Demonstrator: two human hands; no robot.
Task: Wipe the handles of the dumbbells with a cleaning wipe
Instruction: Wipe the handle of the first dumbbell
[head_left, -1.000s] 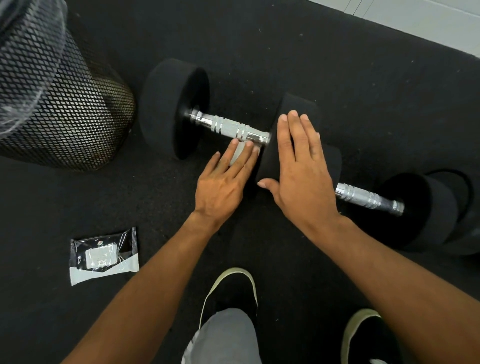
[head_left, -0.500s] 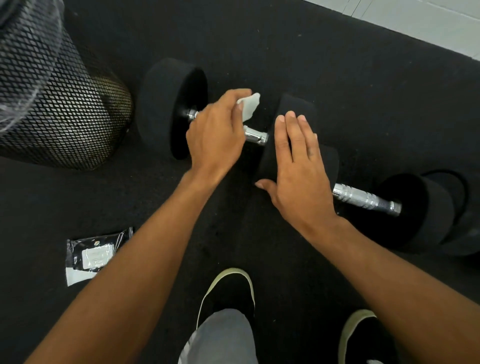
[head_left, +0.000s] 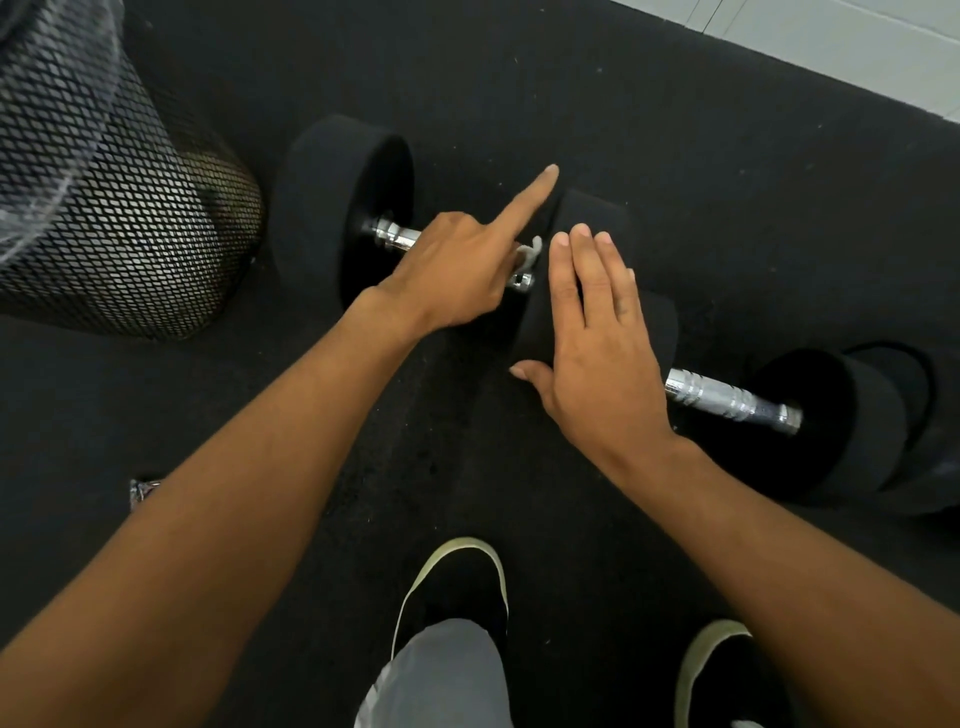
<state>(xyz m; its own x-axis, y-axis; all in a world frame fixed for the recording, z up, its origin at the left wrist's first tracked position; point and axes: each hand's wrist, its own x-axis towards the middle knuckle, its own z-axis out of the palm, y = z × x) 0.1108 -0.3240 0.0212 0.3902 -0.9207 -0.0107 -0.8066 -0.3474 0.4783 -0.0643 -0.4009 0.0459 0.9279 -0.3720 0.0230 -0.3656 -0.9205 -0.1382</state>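
Observation:
Two black dumbbells lie end to end on the dark mat. The left dumbbell's chrome handle (head_left: 392, 236) is mostly covered by my left hand (head_left: 462, 265), which is closed around it with a white cleaning wipe (head_left: 531, 250) pressed on the bar; the index finger sticks out straight. My right hand (head_left: 597, 343) lies flat, fingers together, on the black weight head (head_left: 587, 213) where the two dumbbells meet. The second dumbbell's chrome handle (head_left: 727, 397) is bare at the right.
A black mesh waste bin (head_left: 119, 218) lined with clear plastic stands at the left. The corner of a wipe packet (head_left: 143, 488) peeks out beside my left forearm. My two shoes (head_left: 457, 587) are at the bottom. White floor tiles (head_left: 831, 31) border the mat at top right.
My left hand picked the wipe up from the mat, carried it over the handle and has now closed down on the bar with it. My right hand stayed on the weight.

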